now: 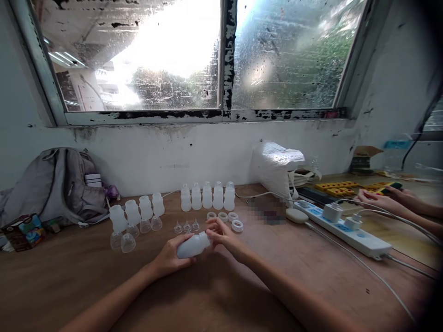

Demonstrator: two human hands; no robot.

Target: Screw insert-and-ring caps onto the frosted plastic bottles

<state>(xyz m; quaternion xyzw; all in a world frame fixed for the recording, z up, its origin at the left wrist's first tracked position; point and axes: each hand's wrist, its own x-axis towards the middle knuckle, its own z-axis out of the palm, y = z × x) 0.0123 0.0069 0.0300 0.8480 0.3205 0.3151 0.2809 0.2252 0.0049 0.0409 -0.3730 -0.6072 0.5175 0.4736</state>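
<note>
My left hand (173, 253) is wrapped around a frosted white baby bottle (190, 246), tilted with its neck to the right. My right hand (223, 236) has its fingers closed around the neck end, covering part of the top. Just behind my hands stand three clear bottle nipples (187, 226). Several white collar rings (237, 225) lie beyond my right fingers. Open frosted bottles (132, 212) stand in a row on the left, with clear dome caps (128, 243) in front. Several capped bottles (206, 196) are lined up at the back.
A grey backpack (65, 184) and a small carton (24, 233) are at the left. On the right are a power strip (346, 230) with plugged-in chargers, cables, a round pale disc (296, 216) and a white bag (273, 168). Another person's hands (380, 203) work at the far right.
</note>
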